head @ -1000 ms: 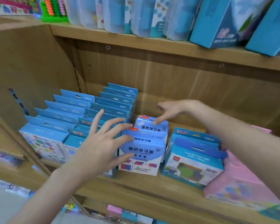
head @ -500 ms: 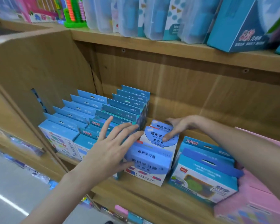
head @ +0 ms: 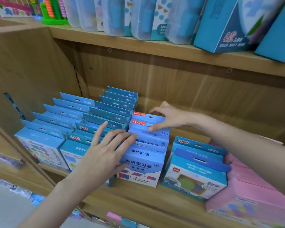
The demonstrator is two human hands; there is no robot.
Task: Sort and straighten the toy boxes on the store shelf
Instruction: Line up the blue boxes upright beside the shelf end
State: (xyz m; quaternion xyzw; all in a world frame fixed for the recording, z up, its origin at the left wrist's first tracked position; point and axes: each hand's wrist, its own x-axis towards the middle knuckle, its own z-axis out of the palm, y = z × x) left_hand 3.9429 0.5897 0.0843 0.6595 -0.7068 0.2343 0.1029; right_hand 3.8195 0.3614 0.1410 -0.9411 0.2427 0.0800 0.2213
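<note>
**Squaring the middle row of blue boxes**

Head view. Wooden store shelf (head: 179,196), middle row: four light-blue cardboard toy boxes (head: 142,163) with hang tabs, standing front to back. Left hand (head: 104,155) lies flat, fingers spread, against the row's left side. Right hand (head: 169,118) pinches the rear boxes' tabs, thumb behind. Two darker blue rows stand left, three boxes right, pink boxes beyond. Judged light, stiff, crushable; tabs bend, so press the side panels.
</note>
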